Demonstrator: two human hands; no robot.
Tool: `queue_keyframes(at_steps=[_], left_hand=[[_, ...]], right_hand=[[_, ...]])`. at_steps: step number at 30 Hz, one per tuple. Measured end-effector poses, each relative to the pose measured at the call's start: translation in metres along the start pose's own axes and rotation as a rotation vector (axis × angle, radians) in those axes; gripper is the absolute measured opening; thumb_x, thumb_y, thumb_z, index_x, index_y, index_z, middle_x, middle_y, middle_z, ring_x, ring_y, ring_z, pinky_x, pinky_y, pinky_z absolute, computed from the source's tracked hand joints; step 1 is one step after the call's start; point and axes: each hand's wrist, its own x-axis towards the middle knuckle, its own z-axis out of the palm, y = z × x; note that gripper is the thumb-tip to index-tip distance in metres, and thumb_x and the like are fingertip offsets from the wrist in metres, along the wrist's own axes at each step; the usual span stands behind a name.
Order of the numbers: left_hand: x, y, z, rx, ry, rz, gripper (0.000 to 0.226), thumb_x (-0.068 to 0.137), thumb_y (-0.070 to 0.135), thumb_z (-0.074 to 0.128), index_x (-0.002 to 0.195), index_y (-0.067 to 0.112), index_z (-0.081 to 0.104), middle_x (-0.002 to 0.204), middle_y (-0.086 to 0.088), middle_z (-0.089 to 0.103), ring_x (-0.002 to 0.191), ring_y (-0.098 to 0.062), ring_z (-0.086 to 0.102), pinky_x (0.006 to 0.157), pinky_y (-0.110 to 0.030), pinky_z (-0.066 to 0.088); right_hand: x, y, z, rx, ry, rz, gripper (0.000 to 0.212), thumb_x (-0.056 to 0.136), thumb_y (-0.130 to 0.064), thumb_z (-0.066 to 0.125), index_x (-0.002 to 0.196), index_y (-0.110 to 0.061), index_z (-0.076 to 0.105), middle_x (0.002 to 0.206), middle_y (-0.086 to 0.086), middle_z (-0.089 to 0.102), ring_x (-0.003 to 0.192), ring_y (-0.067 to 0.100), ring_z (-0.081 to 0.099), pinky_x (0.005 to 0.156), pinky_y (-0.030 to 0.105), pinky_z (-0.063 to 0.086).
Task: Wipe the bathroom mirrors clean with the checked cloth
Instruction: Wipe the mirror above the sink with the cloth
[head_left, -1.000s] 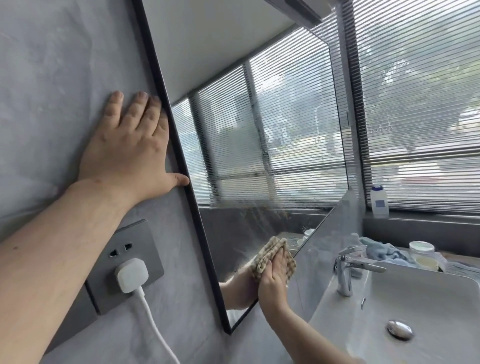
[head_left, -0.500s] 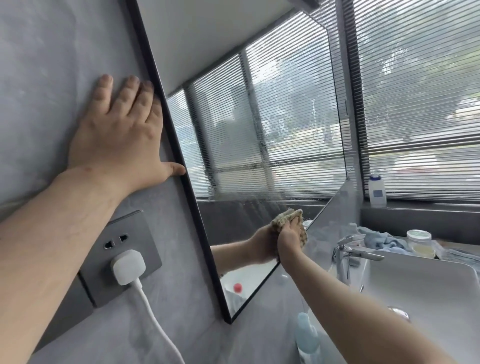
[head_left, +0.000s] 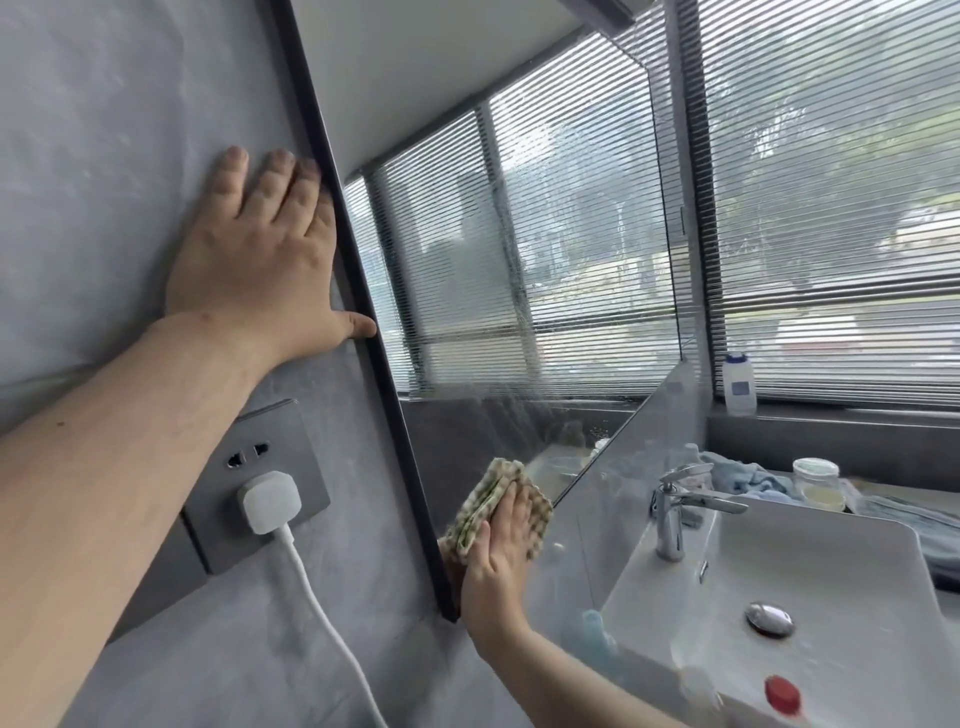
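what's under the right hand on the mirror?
The checked cloth, folded, pressed flat against the lower corner of the mirror by the right hand. Its edges stick out above and to both sides. The glass beneath the cloth is covered, so whether it is clean there cannot be seen.

Folded checked cloth (head_left: 498, 506) flat against black-framed mirror's (head_left: 519, 260) lower corner

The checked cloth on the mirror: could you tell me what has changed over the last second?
The right hand swept the checked cloth up the mirror, then back down toward its lower corner. The left hand stayed flat on the wall by the frame.
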Motion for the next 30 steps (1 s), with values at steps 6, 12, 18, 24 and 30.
queue_keyframes(at_steps=[6,12,18,24,30], left_hand=[[0.002,-0.002,0.0,-0.079,0.01,-0.008,0.127,0.066,0.094,0.032,0.154,0.003,0.025,0.163,-0.013,0.022,0.152,-0.029,0.014,0.123,-0.05,0.004],[0.002,-0.001,0.0,-0.068,-0.001,-0.014,0.127,0.065,0.095,0.033,0.154,0.004,0.023,0.163,-0.013,0.022,0.152,-0.028,0.014,0.123,-0.049,0.004],[0.0,-0.001,0.0,-0.063,-0.001,-0.021,0.127,0.066,0.094,0.03,0.155,0.004,0.021,0.164,-0.013,0.019,0.152,-0.028,0.013,0.123,-0.049,0.002],[0.0,-0.001,0.001,-0.053,0.008,-0.02,0.127,0.064,0.095,0.032,0.153,0.004,0.026,0.163,-0.012,0.024,0.152,-0.028,0.016,0.123,-0.049,0.004],[0.0,-0.001,0.0,-0.044,-0.006,-0.019,0.128,0.065,0.095,0.031,0.154,0.003,0.023,0.163,-0.013,0.022,0.152,-0.028,0.015,0.123,-0.05,0.004]], right_hand=[[-0.027,-0.003,0.003,0.037,-0.105,-0.052,0.071,0.087,-0.06,0.012,0.148,-0.03,-0.01,0.158,-0.02,-0.015,0.144,-0.009,-0.02,0.119,0.02,-0.014],[0.035,0.01,-0.018,0.091,0.041,0.14,0.062,0.101,-0.034,0.025,0.157,-0.015,0.003,0.165,-0.007,-0.005,0.146,-0.003,-0.009,0.109,0.006,-0.017],[0.114,0.02,-0.044,0.038,0.164,0.253,0.053,0.108,-0.019,0.026,0.158,-0.012,0.007,0.166,0.0,0.002,0.152,0.01,-0.003,0.113,0.015,-0.013],[0.126,-0.015,-0.042,-0.029,0.153,0.029,0.053,0.107,-0.029,0.026,0.156,-0.019,0.008,0.165,-0.004,0.001,0.146,0.002,-0.006,0.107,0.007,-0.022],[0.065,-0.039,-0.024,-0.168,-0.113,-0.408,0.062,0.093,-0.048,0.018,0.15,-0.04,-0.005,0.164,-0.009,-0.01,0.15,0.004,-0.015,0.121,0.027,-0.013]])
